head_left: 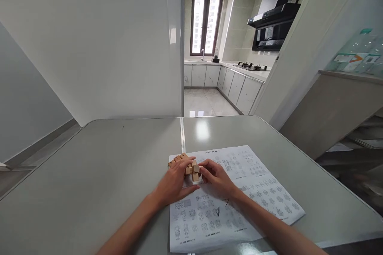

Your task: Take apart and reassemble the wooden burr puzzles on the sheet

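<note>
A small wooden interlocking puzzle (196, 168), made of pale notched blocks crossing one another, stands over the printed sheet. My left hand (175, 181) reaches around its left side. Its fingers rest on the blocks, and its thumb is stretched out just below, apart from the wood. From the right, my right hand (217, 177) pinches the end of a block between thumb and fingertips. Behind my left fingers lie several wooden pieces (177, 158) with dark marks, side by side and partly hidden. The paper sheet (206, 207) under both hands carries rows of puzzle drawings.
A grey-green table (119, 175) with a pale centre seam carries everything. Beyond it, a white wall panel (119, 48) and an opening to a kitchen with a cooktop (253, 66) appear. Plastic bottles (350, 53) stand on a ledge at right.
</note>
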`<move>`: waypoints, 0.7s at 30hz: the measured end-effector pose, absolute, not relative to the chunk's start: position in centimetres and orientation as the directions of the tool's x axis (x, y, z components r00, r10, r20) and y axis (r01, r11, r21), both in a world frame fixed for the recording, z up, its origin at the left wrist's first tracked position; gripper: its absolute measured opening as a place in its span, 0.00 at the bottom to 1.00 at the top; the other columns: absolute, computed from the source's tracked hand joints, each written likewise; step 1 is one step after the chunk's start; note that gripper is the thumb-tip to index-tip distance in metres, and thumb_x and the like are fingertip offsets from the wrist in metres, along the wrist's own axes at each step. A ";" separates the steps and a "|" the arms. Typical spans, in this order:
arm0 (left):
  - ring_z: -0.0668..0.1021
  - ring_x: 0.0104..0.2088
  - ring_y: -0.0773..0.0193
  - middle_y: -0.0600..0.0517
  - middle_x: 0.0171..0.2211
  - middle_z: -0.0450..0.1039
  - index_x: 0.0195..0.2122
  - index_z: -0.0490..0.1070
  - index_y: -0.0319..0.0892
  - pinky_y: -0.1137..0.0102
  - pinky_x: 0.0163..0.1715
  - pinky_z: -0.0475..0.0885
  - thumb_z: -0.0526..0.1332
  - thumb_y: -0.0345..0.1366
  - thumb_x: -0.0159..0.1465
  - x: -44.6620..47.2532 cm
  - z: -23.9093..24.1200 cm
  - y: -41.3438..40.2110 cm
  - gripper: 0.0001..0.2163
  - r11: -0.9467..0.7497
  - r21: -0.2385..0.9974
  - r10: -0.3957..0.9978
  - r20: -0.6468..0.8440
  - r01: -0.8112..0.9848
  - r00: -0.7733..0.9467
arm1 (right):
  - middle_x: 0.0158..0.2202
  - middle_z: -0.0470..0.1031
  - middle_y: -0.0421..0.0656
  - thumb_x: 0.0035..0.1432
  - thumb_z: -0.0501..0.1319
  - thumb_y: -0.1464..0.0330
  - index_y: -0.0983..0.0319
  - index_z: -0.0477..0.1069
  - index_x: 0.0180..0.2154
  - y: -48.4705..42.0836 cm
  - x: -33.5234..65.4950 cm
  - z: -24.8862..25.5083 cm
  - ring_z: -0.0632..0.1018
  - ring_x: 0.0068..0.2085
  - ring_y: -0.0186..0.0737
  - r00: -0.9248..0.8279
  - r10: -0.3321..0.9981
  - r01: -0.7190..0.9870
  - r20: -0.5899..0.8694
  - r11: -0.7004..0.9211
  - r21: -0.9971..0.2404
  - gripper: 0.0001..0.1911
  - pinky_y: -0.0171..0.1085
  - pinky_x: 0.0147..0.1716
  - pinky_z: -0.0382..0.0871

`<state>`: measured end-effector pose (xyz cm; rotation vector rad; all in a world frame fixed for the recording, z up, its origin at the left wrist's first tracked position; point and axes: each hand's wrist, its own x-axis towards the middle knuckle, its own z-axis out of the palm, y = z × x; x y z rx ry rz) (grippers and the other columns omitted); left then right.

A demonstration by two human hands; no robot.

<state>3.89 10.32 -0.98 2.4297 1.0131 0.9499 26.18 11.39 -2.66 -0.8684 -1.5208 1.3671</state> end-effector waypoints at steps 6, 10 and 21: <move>0.74 0.62 0.46 0.43 0.61 0.71 0.64 0.58 0.51 0.49 0.59 0.71 0.71 0.39 0.63 3.9 -1.5 10.8 0.31 -0.672 0.527 0.740 0.500 0.521 0.450 | 0.28 0.72 0.37 0.63 0.63 0.45 0.60 0.73 0.40 12.3 26.0 -2.7 0.69 0.26 0.35 -0.368 0.917 -0.065 0.152 0.138 -0.988 0.24 0.37 0.29 0.66; 0.75 0.61 0.47 0.44 0.59 0.73 0.63 0.59 0.51 0.50 0.58 0.72 0.71 0.38 0.61 3.7 -1.4 10.8 0.31 -0.650 0.548 0.760 0.494 0.527 0.423 | 0.28 0.72 0.37 0.62 0.63 0.44 0.59 0.72 0.39 12.4 26.0 -2.8 0.69 0.26 0.35 -0.377 0.914 -0.069 0.149 0.133 -0.989 0.24 0.37 0.29 0.66; 0.79 0.56 0.48 0.43 0.58 0.73 0.62 0.58 0.51 0.52 0.55 0.75 0.69 0.41 0.64 3.8 -1.1 10.2 0.28 -0.611 0.586 0.791 0.477 0.532 0.383 | 0.32 0.75 0.40 0.65 0.61 0.46 0.60 0.73 0.43 12.2 26.3 -2.2 0.72 0.28 0.35 -0.412 0.896 -0.029 0.167 0.171 -0.985 0.23 0.37 0.31 0.68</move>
